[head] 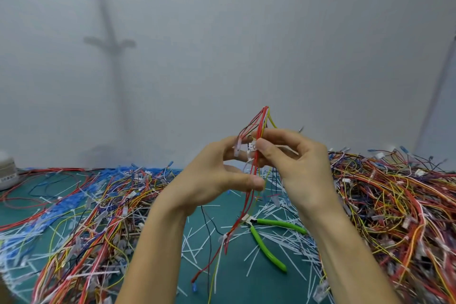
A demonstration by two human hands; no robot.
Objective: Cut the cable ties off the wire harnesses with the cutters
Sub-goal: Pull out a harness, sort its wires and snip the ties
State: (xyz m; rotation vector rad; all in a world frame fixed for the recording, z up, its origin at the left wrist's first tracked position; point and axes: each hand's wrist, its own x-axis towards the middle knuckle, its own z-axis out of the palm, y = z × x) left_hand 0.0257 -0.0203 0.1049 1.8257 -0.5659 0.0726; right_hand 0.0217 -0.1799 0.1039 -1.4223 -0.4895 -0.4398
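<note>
i have the harness (259, 124) up in the air at the middle of the view, above the mat (246, 289), with both hands close together on it. the left hand (217, 175) pinches the wires between thumb and fingers. the right hand (296, 163) has its fingers curled round them just beside a white connector (250, 149). the loose tails hang down to the mat, and a white lump (223, 238) low on them looks like a tie.

i judge the harness light and floppy: thin wires that sag, splay and snag on neighbours. the wires are soft enough to nick, so i'd grip them bunched right beside a tie to keep it taut and the blade clear of them. the connector looks like brittle plastic, a poor place to pull.

the cutters (265, 247) lie on the mat below my right hand, green handles spread, nobody holding them. the handles are the place to take them.

harness piles sit left (86, 217) and right (394, 205), with cut ties (251, 258) strewn between.

no brand or writing is legible to me anywhere.
</note>
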